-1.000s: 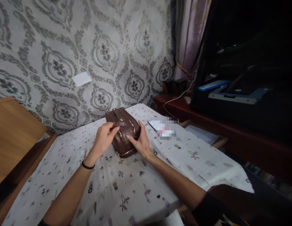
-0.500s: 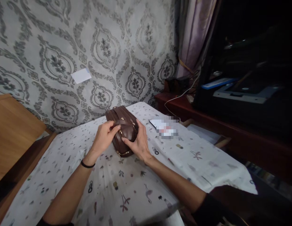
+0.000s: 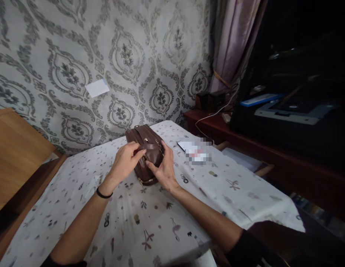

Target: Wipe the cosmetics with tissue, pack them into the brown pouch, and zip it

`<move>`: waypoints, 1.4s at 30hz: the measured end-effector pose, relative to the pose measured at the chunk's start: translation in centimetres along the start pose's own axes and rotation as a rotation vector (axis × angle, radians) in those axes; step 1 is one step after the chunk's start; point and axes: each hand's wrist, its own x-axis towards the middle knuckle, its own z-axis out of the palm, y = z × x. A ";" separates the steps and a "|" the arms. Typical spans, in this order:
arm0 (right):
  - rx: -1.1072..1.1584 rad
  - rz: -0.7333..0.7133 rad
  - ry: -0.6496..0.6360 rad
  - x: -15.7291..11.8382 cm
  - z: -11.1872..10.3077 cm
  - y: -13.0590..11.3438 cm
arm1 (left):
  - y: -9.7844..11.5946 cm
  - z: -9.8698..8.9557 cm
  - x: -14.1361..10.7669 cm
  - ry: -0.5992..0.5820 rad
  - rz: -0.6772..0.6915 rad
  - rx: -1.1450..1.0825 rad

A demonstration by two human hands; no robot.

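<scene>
A small brown leather-look bag (image 3: 152,154) with gold zippers and a strap handle lies on the table. My left hand (image 3: 124,160), with a black band at the wrist, pinches at the near end of the strap, close to a gold zipper; whether a zipper pull is between the fingertips is hidden. Wrapped around the bag's right side is my right hand (image 3: 166,171), its thumb pressing on the near face and its fingers over the far side edge.
A patterned white cloth (image 3: 127,218) covers the table. Right of the bag lies a phone (image 3: 183,145), partly blurred out. A white cable (image 3: 208,118) runs over the dark red cabinet (image 3: 191,114) beside a black screen. A wooden panel (image 3: 19,152) stands at left, before the papered wall.
My left hand has shifted slightly right along the bag, its thumb now nearer the right thumb. The right hand keeps its hold, and the bag has hardly moved.
</scene>
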 end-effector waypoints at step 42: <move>0.347 0.108 -0.065 0.0 -1.8 1.9 | 3.5 2.5 1.5 -0.013 0.174 0.227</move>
